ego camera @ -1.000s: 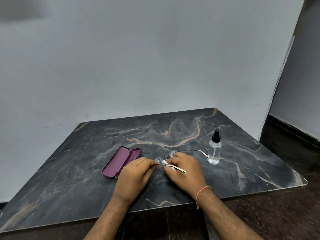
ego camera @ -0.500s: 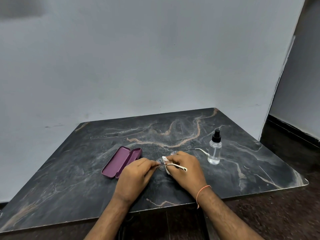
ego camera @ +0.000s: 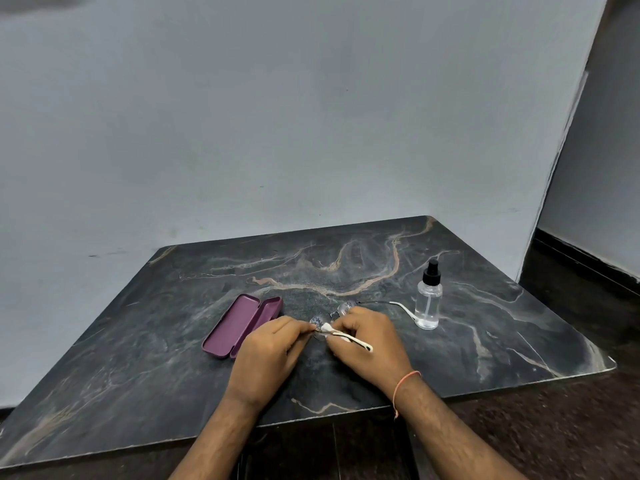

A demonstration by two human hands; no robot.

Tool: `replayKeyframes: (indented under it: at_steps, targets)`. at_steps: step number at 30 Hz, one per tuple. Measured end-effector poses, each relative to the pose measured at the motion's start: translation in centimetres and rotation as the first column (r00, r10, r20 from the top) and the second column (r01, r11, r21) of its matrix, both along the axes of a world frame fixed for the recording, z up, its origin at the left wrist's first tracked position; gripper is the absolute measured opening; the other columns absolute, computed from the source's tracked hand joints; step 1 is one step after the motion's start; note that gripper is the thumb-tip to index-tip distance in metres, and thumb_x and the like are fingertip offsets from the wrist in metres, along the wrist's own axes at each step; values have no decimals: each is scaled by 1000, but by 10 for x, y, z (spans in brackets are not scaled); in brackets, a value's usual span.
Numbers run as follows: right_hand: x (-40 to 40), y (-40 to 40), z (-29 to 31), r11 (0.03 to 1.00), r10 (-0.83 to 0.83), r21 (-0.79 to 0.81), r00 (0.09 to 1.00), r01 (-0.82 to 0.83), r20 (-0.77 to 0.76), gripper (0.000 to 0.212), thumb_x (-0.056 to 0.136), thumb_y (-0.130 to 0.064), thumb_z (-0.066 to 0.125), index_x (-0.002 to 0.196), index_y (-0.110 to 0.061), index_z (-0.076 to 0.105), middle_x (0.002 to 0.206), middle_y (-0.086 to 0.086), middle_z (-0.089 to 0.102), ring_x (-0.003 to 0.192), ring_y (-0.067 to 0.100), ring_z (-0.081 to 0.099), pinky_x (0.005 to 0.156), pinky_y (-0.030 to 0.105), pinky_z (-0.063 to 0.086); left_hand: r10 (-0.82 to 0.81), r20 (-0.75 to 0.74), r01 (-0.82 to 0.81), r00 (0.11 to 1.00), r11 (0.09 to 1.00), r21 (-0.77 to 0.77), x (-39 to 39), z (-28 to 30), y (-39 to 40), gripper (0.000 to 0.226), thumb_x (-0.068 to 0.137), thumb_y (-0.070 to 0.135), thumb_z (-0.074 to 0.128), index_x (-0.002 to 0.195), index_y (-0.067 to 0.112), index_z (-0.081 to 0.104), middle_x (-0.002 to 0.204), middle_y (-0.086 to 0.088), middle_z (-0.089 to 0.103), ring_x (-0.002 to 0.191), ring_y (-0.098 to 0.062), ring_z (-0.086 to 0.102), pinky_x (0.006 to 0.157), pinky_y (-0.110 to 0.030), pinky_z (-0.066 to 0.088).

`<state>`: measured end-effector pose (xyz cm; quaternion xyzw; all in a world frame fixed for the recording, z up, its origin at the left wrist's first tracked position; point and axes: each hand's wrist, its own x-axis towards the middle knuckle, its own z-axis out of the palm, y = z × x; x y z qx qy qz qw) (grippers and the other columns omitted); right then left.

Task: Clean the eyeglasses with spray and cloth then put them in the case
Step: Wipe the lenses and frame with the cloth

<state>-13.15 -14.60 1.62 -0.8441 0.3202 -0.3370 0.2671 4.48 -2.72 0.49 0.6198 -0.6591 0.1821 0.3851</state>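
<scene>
Thin-framed eyeglasses (ego camera: 320, 319) with cream temple tips are held just above the dark marble table (ego camera: 346, 268), temples unfolded. My left hand (ego camera: 268, 351) pinches the frame at the left lens. My right hand (ego camera: 370, 341) pinches a small white cloth (ego camera: 327, 328) against that lens; most of the cloth is hidden under the fingers. One temple lies across my right hand, the other reaches right toward the clear spray bottle (ego camera: 428, 299). The purple case (ego camera: 242, 325) lies open to the left of my hands.
The spray bottle with a black nozzle stands upright at the right, close to a temple tip. A grey wall runs behind the table. The table's front edge is just under my wrists, with dark floor at the right.
The cloth has slid slightly along the left lens under my right fingers. Both hands stay in nearly the same place; the case and bottle have not moved.
</scene>
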Motion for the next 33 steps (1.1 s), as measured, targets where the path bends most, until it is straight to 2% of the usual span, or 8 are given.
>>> replayKeyframes:
  at_steps: [5, 10, 15, 20, 24, 28, 30, 33]
  targets:
    - [-1, -5, -2, 996, -10, -89, 1000, 11, 12, 33, 97, -54, 59, 84, -30, 78, 72, -5, 54, 73, 9, 58, 66, 27, 45, -20, 32, 20, 999, 1000, 4, -2, 1, 0, 24, 104, 36, 63, 106, 20, 80, 98, 10, 77, 89, -5, 73, 84, -16, 55]
    - [2, 1, 1, 996, 71, -49, 997, -73, -41, 28, 88, -56, 59, 110, -52, 76, 80, -8, 61, 80, 6, 62, 70, 35, 52, -4, 21, 4, 1000, 1000, 17, -1, 1, 1, 23, 104, 36, 62, 107, 21, 79, 97, 11, 75, 88, -6, 72, 80, -18, 55]
    - [0, 1, 2, 995, 83, -50, 996, -84, -16, 26, 88, -58, 61, 105, -50, 78, 76, -7, 58, 79, 7, 61, 70, 37, 52, -7, 17, 6, 1000, 1000, 18, -1, 1, 1, 22, 104, 36, 63, 107, 21, 79, 98, 11, 75, 88, -7, 72, 80, -20, 56]
    - [-1, -5, -3, 993, -45, -105, 999, 48, 27, 44, 98, -51, 59, 69, -20, 68, 65, -3, 55, 70, 11, 57, 69, 37, 48, -7, 31, 6, 1000, 1000, 21, 0, 0, 1, 20, 105, 35, 64, 108, 21, 79, 100, 11, 76, 90, -5, 72, 83, -16, 55]
    - [1, -6, -4, 995, -43, -88, 999, 45, 24, 39, 97, -54, 58, 79, -23, 74, 70, -5, 57, 72, 9, 58, 67, 34, 48, -9, 38, 8, 999, 1000, 20, 0, 0, 0, 23, 106, 37, 62, 108, 21, 79, 99, 11, 76, 90, -6, 73, 83, -18, 56]
    - [2, -1, 0, 995, 58, -83, 997, -63, -57, 27, 92, -58, 56, 110, -51, 75, 81, -7, 62, 82, 6, 61, 69, 31, 49, -9, 44, 9, 999, 1000, 18, 0, 0, 0, 24, 105, 36, 61, 107, 20, 79, 95, 9, 75, 86, -9, 72, 79, -21, 55]
    - [0, 1, 1, 994, 89, -60, 995, -91, -34, 24, 87, -51, 63, 109, -52, 75, 81, -8, 66, 82, 6, 64, 71, 34, 52, -11, 34, 10, 999, 1000, 21, -1, 1, 1, 21, 103, 34, 63, 108, 21, 79, 96, 10, 75, 87, -8, 71, 80, -18, 54]
    - [-1, -1, 0, 997, 58, -46, 998, -57, 4, 16, 85, -48, 69, 91, -39, 81, 75, -9, 65, 78, 6, 63, 70, 38, 53, -11, 25, 10, 1000, 1000, 22, 0, 1, 1, 14, 101, 28, 69, 109, 22, 78, 98, 10, 75, 89, -7, 72, 81, -19, 55]
